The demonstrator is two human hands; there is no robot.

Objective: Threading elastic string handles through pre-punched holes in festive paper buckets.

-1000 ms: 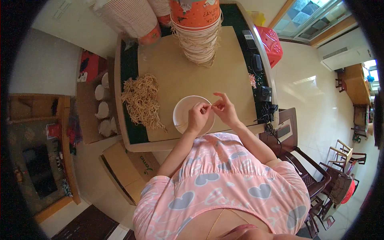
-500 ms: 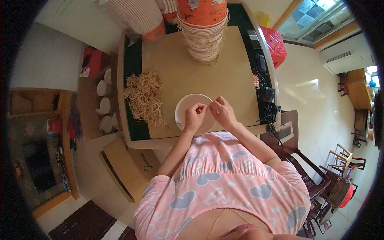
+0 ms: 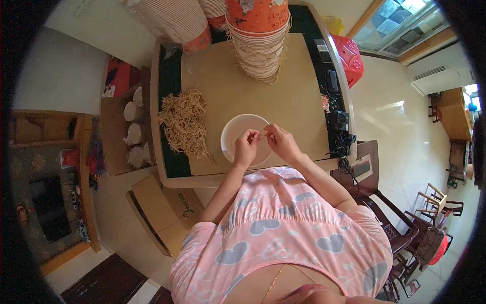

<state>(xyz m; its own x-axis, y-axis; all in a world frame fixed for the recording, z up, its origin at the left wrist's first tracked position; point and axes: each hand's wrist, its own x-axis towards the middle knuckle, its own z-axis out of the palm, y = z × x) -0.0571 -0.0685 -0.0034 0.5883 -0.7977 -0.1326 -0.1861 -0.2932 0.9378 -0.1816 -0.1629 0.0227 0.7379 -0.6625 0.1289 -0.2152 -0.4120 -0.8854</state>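
Note:
A round white paper bucket (image 3: 234,130) sits at the near edge of the table, its open mouth facing up. Over its right rim my left hand (image 3: 246,149) and my right hand (image 3: 283,144) meet with fingertips pinched. Between them a short bit of thin beige cord (image 3: 262,136) shows faintly; most of it is hidden by my fingers. To the left lies a tangled heap of beige cords (image 3: 184,124). At the far side rises a stack of orange and white buckets (image 3: 258,48) with cords hanging round their rims.
More nested buckets (image 3: 169,20) lean at the far left. Along the table's right edge are small black devices (image 3: 340,120), cables and a scatter of pink bits (image 3: 325,103). A red stool (image 3: 347,60) stands beyond that edge; a cardboard box (image 3: 167,207) lies below left.
My fingertips have shifted slightly against each other at the bucket's rim. Both hands stay pinched, and the bucket keeps its place.

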